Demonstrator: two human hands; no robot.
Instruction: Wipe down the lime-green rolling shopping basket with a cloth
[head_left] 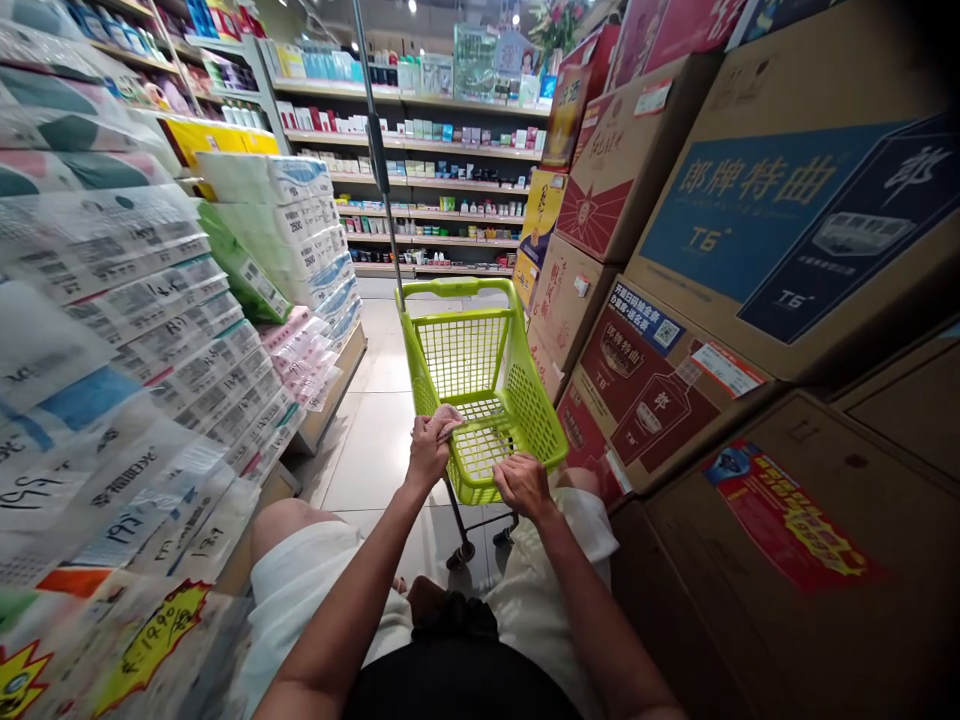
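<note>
Cart (536,410), green, standing on tiled floor (367,430) between stacked wrapped packs (165,340) on the left and cartons (675,250) on the right. Pink cloth (448,420) gripped in closed fingers of left hand (429,450), at cart's left edge toward the near-left corner. Right hand (525,485) at near edge, short of right corner, fingers curled closed; hold on that edge impossible to tell. Stocked shelves (480,152) beyond far edge.

The lone head-worn camera looks forward and down along a store aisle (367,440), from just behind and above a near lime-green shopping cart (525,400), facing far display shelves (450,147).
</note>
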